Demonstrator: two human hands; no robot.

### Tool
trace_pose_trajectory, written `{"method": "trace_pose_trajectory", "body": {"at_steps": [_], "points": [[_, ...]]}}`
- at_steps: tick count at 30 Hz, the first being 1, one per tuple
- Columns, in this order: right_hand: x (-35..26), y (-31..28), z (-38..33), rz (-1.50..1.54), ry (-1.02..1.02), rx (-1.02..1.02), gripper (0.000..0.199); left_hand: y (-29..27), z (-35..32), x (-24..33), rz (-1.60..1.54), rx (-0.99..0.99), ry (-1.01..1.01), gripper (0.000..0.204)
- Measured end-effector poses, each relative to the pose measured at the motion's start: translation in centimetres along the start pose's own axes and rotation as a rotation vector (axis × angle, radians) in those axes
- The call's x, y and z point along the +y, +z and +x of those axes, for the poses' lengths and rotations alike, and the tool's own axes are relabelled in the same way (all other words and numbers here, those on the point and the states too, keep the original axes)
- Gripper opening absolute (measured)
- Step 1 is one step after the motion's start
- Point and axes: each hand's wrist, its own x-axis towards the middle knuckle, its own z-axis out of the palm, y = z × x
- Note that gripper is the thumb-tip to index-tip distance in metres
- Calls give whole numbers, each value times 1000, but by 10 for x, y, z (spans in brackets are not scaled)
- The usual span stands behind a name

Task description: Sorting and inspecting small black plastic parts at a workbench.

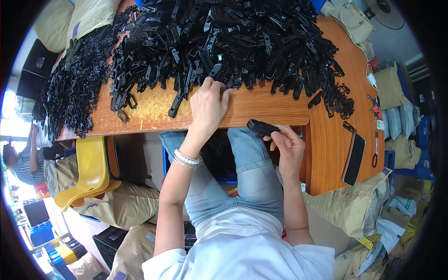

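Note:
A large heap of black plastic parts (242, 42) covers the far side of the wooden table (275, 107). At its near edge is my left hand (207, 102), back upward, with fingers curled down against the parts. The fingertips are hidden, so I cannot make out what they hold. Nearer to me and to the right, my right hand (289, 147) grips a long black plastic piece (261, 127) between thumb and fingers, just off the table's front edge. One loose black part (175, 105) lies left of my left hand.
Smaller black parts (77, 84) form another pile at the left. On the right table section lie a phone (354, 159), keys (375, 108) and scissors (376, 149). A yellow chair (88, 163) stands at the left. Sacks (345, 205) surround the table, and another person (29, 163) is far left.

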Motion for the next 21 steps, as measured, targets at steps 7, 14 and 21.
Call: {"method": "trace_pose_trajectory", "body": {"at_steps": [7,14,21], "points": [[12,-13,-1,13,74,-16,19,-14,-12,-12,-5,185,-82,6],[11,-3,-6,30,81,-41,21,22,3,5,144,-69,395,20],[11,-17,-7,6,85,25,20,39,22,9,333,-95,631,22]]}}
